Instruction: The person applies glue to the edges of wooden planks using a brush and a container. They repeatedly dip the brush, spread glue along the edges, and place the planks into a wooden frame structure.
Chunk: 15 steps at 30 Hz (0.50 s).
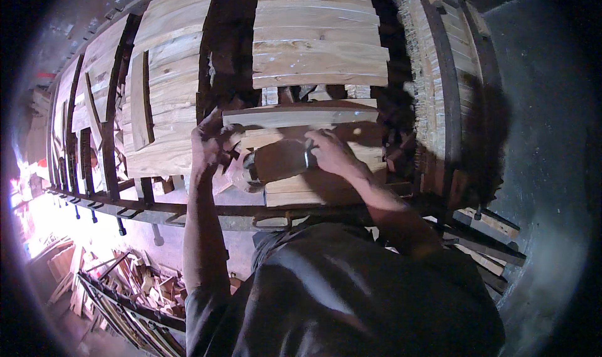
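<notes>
A brown, roughly cylindrical container lies tilted over pale wooden boards, its rounded lighter end toward the left. My right hand has its fingers closed at the container's right end, beside a bright band. At the left end of a long narrow wooden strip is my left hand, fingers bent around that end and partly in shadow. The strip lies crosswise just beyond the container. Shadows hide my left fingertips and the exact grip.
Beyond my hands stands a panel of joined planks. More panels stand left between dark metal bars. A metal rail crosses in front of my body. Wood offcuts fill a rack at lower left; a grey wall is right.
</notes>
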### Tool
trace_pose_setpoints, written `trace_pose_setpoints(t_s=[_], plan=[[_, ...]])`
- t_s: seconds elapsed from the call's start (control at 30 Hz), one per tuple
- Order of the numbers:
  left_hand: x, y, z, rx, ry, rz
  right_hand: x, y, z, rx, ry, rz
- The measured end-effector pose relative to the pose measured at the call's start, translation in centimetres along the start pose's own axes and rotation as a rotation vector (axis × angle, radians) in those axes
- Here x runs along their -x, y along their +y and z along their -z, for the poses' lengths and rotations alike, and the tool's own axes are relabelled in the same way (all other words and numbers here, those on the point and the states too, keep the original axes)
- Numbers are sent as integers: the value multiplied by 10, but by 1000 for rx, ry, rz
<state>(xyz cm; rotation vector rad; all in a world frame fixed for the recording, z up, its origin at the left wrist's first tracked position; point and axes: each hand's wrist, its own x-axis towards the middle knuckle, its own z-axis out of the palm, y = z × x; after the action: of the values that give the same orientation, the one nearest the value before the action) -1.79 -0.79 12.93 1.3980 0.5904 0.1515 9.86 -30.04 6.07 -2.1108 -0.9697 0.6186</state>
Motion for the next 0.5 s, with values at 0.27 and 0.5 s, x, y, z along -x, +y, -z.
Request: trace_pose_setpoints(t_s=[0.27, 0.5], plan=[[19, 7, -6, -6, 7, -2, 18, -45, 5, 190, -208, 82], [32, 18, -13, -112, -27, -36, 26, -23, -11, -184, 131, -161]])
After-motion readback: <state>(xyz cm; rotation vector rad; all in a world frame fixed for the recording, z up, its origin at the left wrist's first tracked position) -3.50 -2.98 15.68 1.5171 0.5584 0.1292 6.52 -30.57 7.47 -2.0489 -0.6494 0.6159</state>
